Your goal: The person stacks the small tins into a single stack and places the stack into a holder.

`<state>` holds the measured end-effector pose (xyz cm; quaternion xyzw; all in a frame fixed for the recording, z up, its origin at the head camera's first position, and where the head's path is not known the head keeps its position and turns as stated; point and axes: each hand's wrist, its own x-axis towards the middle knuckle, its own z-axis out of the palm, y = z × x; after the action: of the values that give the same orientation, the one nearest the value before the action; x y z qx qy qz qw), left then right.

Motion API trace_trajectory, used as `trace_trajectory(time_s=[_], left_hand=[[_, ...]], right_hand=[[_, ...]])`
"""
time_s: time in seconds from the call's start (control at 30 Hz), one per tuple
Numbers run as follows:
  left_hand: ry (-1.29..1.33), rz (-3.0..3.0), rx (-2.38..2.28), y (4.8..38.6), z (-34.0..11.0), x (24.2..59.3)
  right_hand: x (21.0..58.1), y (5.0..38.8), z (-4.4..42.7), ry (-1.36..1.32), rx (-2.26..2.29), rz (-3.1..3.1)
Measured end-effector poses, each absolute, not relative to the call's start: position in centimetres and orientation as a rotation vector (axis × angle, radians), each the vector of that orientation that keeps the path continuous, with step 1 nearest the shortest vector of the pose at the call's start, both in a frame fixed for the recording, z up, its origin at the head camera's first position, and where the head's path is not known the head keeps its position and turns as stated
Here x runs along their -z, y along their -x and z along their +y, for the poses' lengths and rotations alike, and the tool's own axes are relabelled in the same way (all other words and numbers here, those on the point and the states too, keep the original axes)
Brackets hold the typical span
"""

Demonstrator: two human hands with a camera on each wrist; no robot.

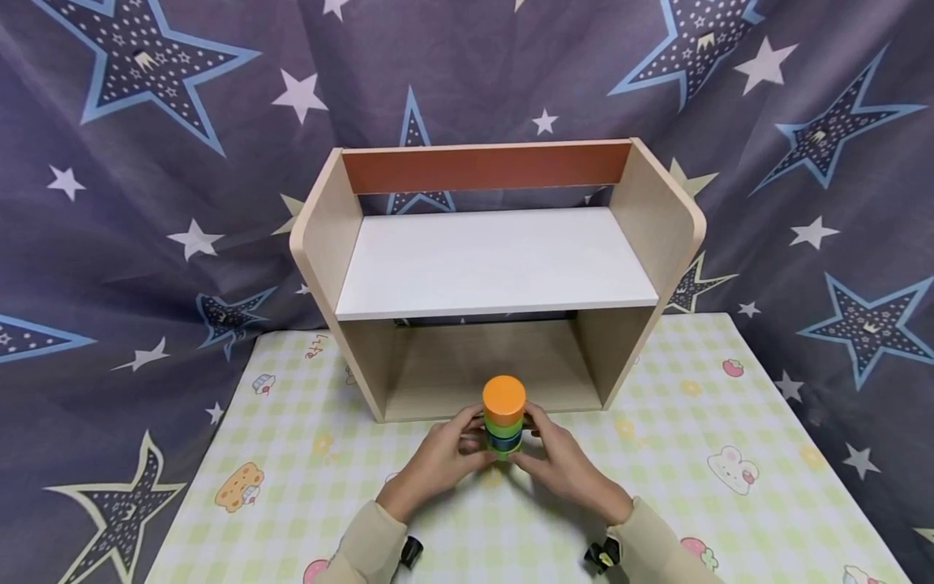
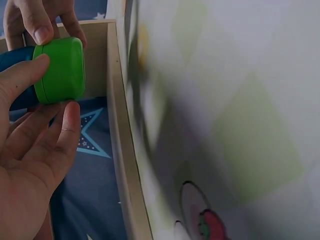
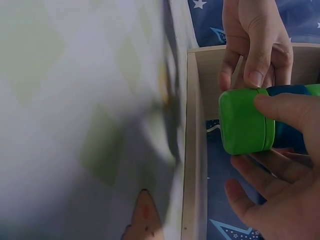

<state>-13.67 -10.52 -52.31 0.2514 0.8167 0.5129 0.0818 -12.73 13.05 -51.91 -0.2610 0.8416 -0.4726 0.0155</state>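
In the head view, a small cylindrical container (image 1: pixel 503 399) stands upright between my two hands, with an orange top above green and dark blue bands. My left hand (image 1: pixel 441 461) grips its left side, and my right hand (image 1: pixel 565 466) grips it from the right. Both thumbs press near the lower part, as the left wrist view shows on the green base (image 2: pixel 62 72). A seam runs around that green end (image 3: pixel 245 120) in the right wrist view. A gap shows between the base and the cloth, so the container appears held off the table.
Just beyond the hands stands a wooden shelf unit (image 1: pixel 496 259) with a white upper board, a reddish-brown back rail (image 1: pixel 489 169) and an open lower compartment (image 1: pixel 489 365). A green-checked cloth (image 1: pixel 292 462) covers the table. Behind hangs a dark star-patterned curtain (image 1: pixel 467 73).
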Motion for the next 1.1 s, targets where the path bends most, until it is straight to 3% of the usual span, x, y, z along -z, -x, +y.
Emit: trace_trajectory(time_s=[1.1], left_hand=[[-0.858, 2.54, -1.482, 14.4, -10.6, 48.5]], right_hand=[[48.2, 13.7, 13.9, 0.901, 1.501, 2.64]])
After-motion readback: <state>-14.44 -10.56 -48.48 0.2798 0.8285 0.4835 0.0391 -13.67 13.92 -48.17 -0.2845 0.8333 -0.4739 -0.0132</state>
